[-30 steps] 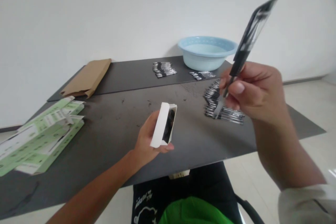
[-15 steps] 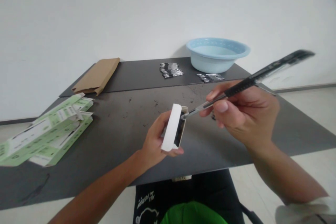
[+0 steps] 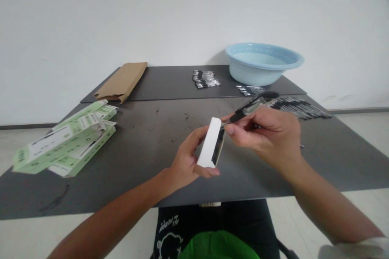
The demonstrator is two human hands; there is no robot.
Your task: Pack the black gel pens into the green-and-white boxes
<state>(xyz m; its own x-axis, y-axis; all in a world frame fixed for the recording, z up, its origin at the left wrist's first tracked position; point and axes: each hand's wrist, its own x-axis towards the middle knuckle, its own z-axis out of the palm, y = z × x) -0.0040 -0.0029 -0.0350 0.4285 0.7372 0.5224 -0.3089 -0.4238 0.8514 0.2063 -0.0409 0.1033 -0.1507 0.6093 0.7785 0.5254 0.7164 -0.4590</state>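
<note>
Pen [image 3: 238,116] in the right hand [image 3: 270,133], pinched between thumb and fingers, slanted, lower end at the mouth of the small box [image 3: 209,142]; exact tip position hidden. Box is up above the table [image 3: 146,141], tilted, white flap toward the camera, dark contents inside, too unclear to name. Left hand [image 3: 189,154] wraps round the box, thumb and fingers on opposite sides. Hands close together, over the near middle of the table.

Table: dark grey, matte, a seam running across toward the back, scattered black scuffs mid-surface plus a longer dark smear [image 3: 56,201] front left. Fanned row of pens [image 3: 300,108] beyond the right hand, partly covered by it. Behind the seam: bigger pen bundle [image 3: 206,79] at centre, smaller pen bundle [image 3: 250,90] to its right, just in front of the light-blue basin [image 3: 258,75]. Brown paper bag [image 3: 123,80] lies flat back left; green-and-white cartons [image 3: 65,141] overlap in front of it.

Room: plain white wall [image 3: 121,16] behind, dark baseboard [image 3: 358,110], pale tiled floor [image 3: 364,210]. Black printed clothing [image 3: 170,222] and green cloth [image 3: 219,246] at the bottom.
</note>
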